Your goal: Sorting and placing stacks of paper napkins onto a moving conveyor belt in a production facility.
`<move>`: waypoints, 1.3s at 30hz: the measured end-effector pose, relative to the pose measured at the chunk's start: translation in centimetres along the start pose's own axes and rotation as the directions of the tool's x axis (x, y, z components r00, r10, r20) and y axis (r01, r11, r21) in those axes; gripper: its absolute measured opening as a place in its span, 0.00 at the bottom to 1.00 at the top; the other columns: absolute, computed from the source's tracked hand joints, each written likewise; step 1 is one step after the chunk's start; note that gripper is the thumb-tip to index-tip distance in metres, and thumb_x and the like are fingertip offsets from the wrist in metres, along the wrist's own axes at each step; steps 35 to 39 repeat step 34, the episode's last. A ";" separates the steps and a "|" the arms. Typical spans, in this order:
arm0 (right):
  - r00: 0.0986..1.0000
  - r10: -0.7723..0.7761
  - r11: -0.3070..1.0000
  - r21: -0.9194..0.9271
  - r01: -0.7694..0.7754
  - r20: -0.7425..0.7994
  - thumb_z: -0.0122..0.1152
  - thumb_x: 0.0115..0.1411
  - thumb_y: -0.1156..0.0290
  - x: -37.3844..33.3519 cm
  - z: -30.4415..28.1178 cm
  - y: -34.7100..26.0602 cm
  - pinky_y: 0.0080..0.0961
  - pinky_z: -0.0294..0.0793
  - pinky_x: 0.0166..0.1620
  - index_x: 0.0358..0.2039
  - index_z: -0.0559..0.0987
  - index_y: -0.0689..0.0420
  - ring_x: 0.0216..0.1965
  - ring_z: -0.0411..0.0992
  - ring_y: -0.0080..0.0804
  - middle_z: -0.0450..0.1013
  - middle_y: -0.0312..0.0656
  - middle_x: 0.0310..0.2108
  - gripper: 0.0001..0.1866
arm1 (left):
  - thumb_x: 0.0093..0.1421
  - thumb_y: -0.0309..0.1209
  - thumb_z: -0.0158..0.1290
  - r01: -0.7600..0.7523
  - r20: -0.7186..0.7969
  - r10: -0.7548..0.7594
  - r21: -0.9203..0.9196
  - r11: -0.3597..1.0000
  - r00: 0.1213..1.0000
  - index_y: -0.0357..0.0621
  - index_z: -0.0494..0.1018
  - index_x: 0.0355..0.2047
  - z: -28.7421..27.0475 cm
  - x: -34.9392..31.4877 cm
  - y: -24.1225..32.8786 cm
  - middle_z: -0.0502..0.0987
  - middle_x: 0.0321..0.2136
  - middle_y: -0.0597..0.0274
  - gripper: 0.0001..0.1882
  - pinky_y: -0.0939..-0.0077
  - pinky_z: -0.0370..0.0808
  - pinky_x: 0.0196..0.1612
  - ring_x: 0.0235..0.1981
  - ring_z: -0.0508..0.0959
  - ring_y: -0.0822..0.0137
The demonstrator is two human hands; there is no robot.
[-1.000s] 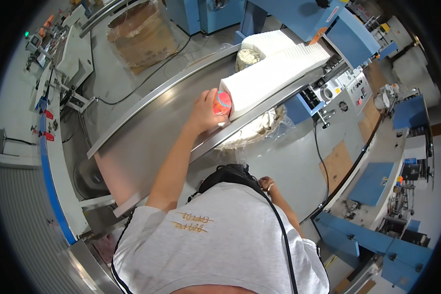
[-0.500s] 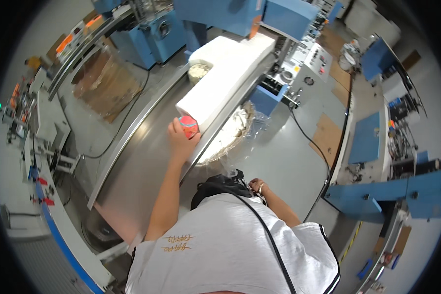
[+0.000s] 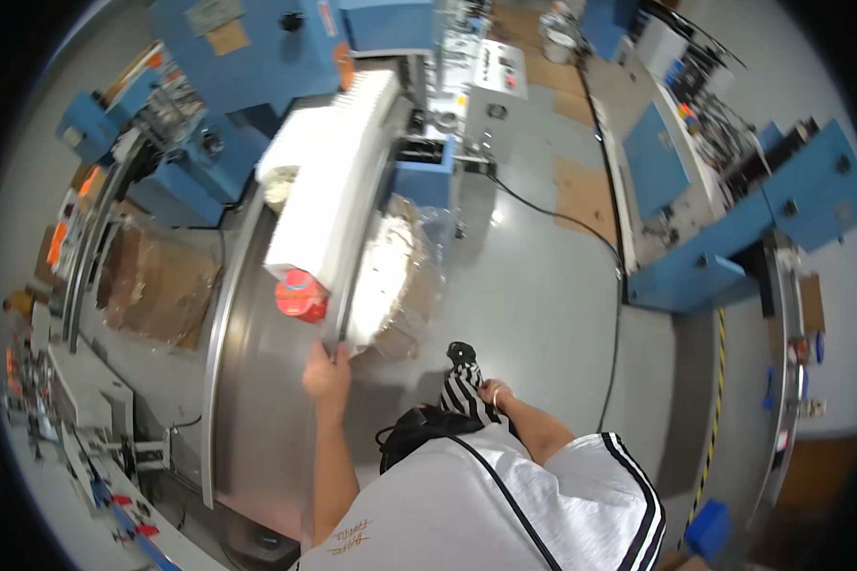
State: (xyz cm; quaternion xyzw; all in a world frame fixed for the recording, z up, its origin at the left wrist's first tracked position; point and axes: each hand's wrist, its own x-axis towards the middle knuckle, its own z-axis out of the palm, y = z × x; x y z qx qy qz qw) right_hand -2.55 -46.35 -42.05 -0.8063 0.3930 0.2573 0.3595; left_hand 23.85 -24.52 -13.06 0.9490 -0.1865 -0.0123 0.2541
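Observation:
My left hand [image 3: 327, 377] is at the right edge of a long metal table [image 3: 257, 409], its fingers curled over the rim. Just beyond it, apart from the fingers, a red round roll-like thing [image 3: 302, 297] with a light-blue band rests against the near end of a long row of stacked white sheets [image 3: 328, 190]. Low by my striped trouser leg [image 3: 464, 388], my right hand [image 3: 492, 392] hangs with curled fingers; what they hold, if anything, is hidden.
Beside the table's right edge stands a plastic-lined round container [image 3: 390, 276] of white pieces. Blue machines [image 3: 248, 57] rise at the far end. On the left is a large cardboard bin [image 3: 157, 281]. A black cable [image 3: 562, 217] crosses the grey floor.
My left hand has let go of the red round thing and drawn back to the table's edge. The whole view has swung to the right. My right hand stays low at my side.

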 end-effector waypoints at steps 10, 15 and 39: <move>0.984 0.177 0.957 0.229 -0.179 0.029 0.53 0.51 0.59 -7.0 -4.6 8.5 0.38 0.74 0.44 0.34 0.82 0.56 0.40 0.76 0.47 0.77 0.52 0.37 0.17 | 0.58 0.48 0.53 0.023 -0.139 0.007 0.211 0.977 0.990 0.39 0.67 0.52 1.6 1.5 -2.1 0.75 0.42 0.39 0.29 0.54 0.70 0.45 0.44 0.74 0.40; 0.983 0.163 0.820 0.566 -0.087 -0.085 0.50 0.51 0.60 -12.5 -6.1 15.8 0.36 0.73 0.43 0.27 0.79 0.58 0.34 0.75 0.45 0.77 0.50 0.32 0.15 | 0.56 0.40 0.54 -0.004 -0.324 0.190 0.496 0.868 0.927 0.32 0.63 0.54 4.2 1.2 -4.3 0.68 0.48 0.35 0.30 0.52 0.69 0.48 0.49 0.70 0.40; 0.324 0.810 0.237 0.778 0.582 -0.489 0.63 0.56 0.61 -41.1 -18.6 55.2 0.21 0.72 0.28 0.51 0.67 0.57 0.22 0.69 0.26 0.73 0.38 0.24 0.25 | 0.55 0.32 0.52 -0.212 0.971 0.167 -0.129 0.969 0.174 0.48 0.76 0.41 39.7 -31.8 34.2 0.77 0.33 0.66 0.12 0.68 0.73 0.39 0.34 0.74 0.68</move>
